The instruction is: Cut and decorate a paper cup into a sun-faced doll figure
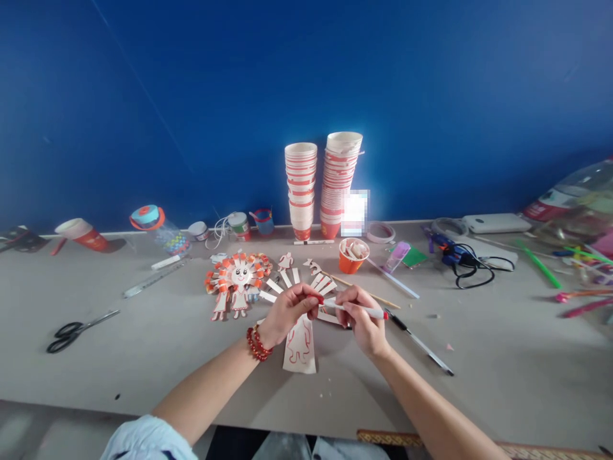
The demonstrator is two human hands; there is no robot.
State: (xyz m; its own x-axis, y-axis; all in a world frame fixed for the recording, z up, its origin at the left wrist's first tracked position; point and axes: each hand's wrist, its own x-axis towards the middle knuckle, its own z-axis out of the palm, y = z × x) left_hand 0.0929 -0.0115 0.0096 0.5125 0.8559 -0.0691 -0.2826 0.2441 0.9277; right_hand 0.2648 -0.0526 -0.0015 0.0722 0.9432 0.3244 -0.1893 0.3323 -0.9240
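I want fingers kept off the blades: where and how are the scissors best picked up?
Best by the black handles, likely with the left hand from above and the left: the scissors lie flat, handles at the left, blades pointing right and away.

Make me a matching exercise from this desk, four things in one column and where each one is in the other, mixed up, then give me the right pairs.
Things
1. White marker with a red end
2. Black-handled scissors
3. Red beaded bracelet
4. Paper piece with a red line drawing

Places
a. Around the left wrist
b. On the table, at the far left, away from both hands
c. Held in the right hand
d. Just below the left hand in the picture

Right pairs
1-c, 2-b, 3-a, 4-d
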